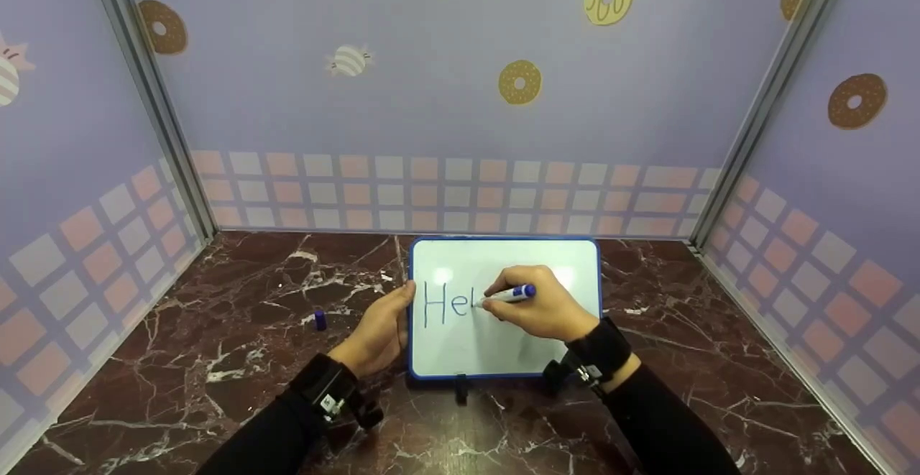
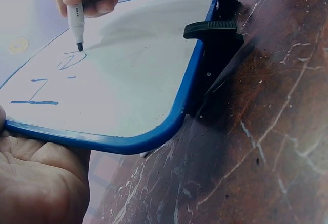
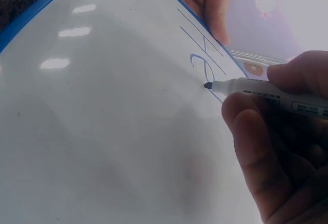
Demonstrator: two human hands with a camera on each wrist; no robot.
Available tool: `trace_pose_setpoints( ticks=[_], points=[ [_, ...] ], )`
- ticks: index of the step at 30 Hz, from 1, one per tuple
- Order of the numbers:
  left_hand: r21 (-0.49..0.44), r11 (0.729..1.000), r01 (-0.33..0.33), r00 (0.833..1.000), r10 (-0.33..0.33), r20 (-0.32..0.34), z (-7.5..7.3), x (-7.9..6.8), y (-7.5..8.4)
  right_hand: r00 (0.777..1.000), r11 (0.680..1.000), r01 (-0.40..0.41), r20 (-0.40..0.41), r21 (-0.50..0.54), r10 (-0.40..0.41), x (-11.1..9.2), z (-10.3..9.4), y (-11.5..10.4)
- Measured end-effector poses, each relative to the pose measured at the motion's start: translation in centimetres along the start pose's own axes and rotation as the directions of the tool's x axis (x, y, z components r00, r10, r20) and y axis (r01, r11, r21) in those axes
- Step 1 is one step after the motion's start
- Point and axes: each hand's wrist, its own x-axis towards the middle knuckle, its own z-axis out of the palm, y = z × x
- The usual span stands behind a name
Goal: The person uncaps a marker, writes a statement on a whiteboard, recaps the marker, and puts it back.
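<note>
A small whiteboard (image 1: 503, 353) with a blue frame is propped up on the table, tilted back. Blue letters "He" and an upright stroke (image 1: 472, 295) stand on its left half. My right hand (image 1: 535, 306) pinches a white whiteboard marker (image 1: 512, 294) with a blue end. In the right wrist view the marker's dark tip (image 3: 208, 85) meets the board at the foot of that stroke. My left hand (image 1: 377, 331) grips the board's left edge, thumb at the frame and palm beneath; its other fingers are mostly hidden behind the board.
A blue marker cap (image 1: 320, 320) stands on the dark marbled table (image 1: 251, 360), left of my left hand. Black stand feet (image 2: 212, 30) hold the board's lower edge. Patterned panels (image 1: 431, 116) wall in the table at the back and both sides.
</note>
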Motion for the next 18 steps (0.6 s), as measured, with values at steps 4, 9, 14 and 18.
trace_pose_setpoints(
  ticks=[4, 9, 14, 18],
  points=[
    [-0.007, 1.0, -0.006, 1.0, 0.006, -0.002, 0.06, 0.0, 0.02, 1.0, 1.0, -0.007, 0.016, 0.005, 0.007, 0.01, -0.03, -0.05],
    [-0.013, 1.0, -0.007, 1.0, 0.007, -0.006, 0.11, -0.02, 0.02, 0.999, 1.0, -0.005, 0.038, -0.001, 0.005, -0.06, -0.09, -0.09],
    [-0.017, 1.0, -0.007, 1.0, 0.007, -0.003, 0.12, 0.02, 0.01, 0.998, 1.0, -0.023, 0.059, 0.001, 0.023, -0.14, -0.22, -0.26],
    [-0.02, 1.0, -0.011, 1.0, 0.011, 0.003, 0.06, 0.05, -0.04, 0.997, 0.999, -0.043, 0.068, -0.005, 0.043, -0.12, -0.31, -0.23]
  ],
)
